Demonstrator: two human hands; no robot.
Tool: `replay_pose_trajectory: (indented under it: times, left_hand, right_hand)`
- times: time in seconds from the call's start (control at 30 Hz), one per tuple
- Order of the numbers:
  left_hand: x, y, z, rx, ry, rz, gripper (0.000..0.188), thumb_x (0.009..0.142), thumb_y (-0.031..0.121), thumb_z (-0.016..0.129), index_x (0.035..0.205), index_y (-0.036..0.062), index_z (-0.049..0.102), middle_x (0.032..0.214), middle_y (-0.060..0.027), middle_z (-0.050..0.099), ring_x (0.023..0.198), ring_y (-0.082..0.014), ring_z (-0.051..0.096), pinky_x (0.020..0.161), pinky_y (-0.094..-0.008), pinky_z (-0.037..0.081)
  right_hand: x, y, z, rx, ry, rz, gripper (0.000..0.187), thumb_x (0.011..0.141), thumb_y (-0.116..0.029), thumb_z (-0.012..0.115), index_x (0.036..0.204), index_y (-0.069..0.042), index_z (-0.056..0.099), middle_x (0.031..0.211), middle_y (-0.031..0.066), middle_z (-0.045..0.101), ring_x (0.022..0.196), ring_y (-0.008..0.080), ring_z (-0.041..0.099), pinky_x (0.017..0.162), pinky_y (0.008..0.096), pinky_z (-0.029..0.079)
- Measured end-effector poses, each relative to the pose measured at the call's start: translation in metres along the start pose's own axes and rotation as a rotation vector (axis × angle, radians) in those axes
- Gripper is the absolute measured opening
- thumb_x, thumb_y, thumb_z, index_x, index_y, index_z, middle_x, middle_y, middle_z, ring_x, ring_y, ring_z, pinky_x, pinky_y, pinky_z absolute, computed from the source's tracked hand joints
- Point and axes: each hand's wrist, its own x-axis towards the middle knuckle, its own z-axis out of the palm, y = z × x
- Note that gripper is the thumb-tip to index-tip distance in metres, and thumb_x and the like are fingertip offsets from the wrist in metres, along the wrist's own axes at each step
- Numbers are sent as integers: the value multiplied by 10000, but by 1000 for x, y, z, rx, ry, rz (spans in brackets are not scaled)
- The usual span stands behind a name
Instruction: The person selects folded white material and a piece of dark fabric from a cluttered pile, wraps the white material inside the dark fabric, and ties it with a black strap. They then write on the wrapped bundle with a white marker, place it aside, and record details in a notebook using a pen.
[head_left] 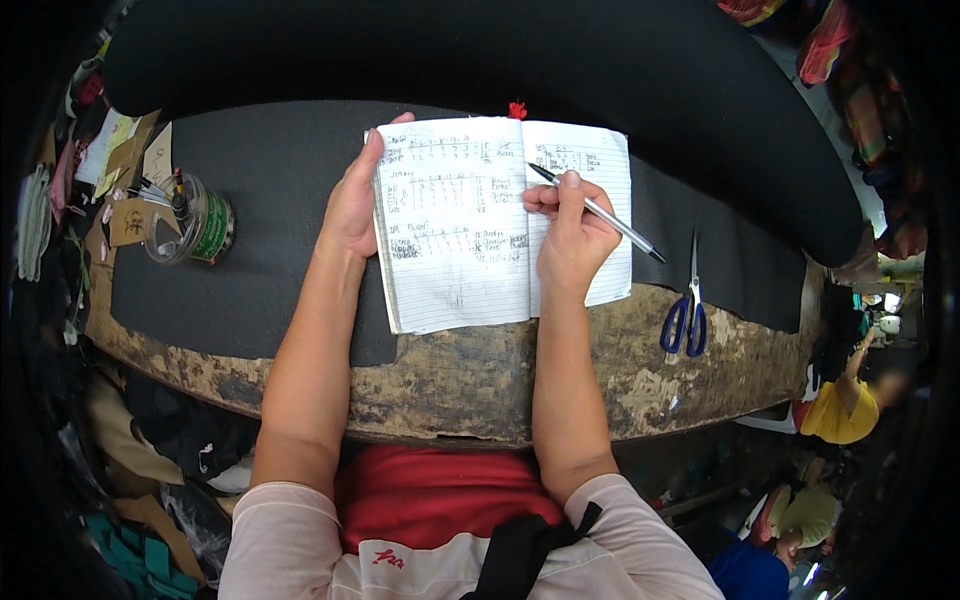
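An open notebook (455,290) with lined pages and handwriting lies over black fabric, its lower part reaching past the fabric onto the worn table. My left hand (352,200) grips the notebook's left edge, the thumb along the side and the other fingers mostly hidden behind it. Over the right page, my right hand (575,235) is closed around a silver-and-black pen (628,234), which slants from upper left to lower right. One end of the pen is close to the page near the centre fold; whether it touches I cannot tell.
Scissors (686,322) with blue handles rest right of the notebook. A clear round tub (212,225) of pens stands at the left, beside cardboard pieces (135,220). Black fabric (250,300) covers much of the worn wooden table (460,395). A person in yellow (838,412) is far right.
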Motion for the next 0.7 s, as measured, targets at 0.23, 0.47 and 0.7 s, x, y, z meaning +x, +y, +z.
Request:
replay_pose_trajectory:
  times: [0.23, 0.47, 0.7]
  left_hand:
    - [-1, 0, 0, 20, -8, -2, 618, 958, 460, 397, 1383, 15, 350, 1338, -251, 435, 1250, -303, 463, 960, -373, 469]
    - [-7, -9, 12, 10, -12, -42, 562, 957, 432, 426, 1338, 19, 421, 1256, -225, 515, 1166, -274, 543, 912, -354, 510]
    - [-11, -18, 16, -34, -92, -99, 492, 968, 388, 429, 1302, 28, 461, 1126, -175, 594, 1020, -215, 626, 818, -318, 563]
  right_hand:
    - [-3, -4, 0, -16, -12, -17, 185, 906, -111, 600, 867, 67, 568, 683, 135, 646, 624, 132, 624, 598, 241, 526]
    - [-9, -3, 10, -163, -95, -196, 138, 820, -53, 670, 892, 51, 617, 800, 129, 660, 671, 144, 636, 612, 228, 521]
    - [-20, -7, 19, -374, -283, -373, 80, 746, -22, 687, 800, 22, 647, 765, 109, 658, 630, 122, 632, 531, 209, 496]
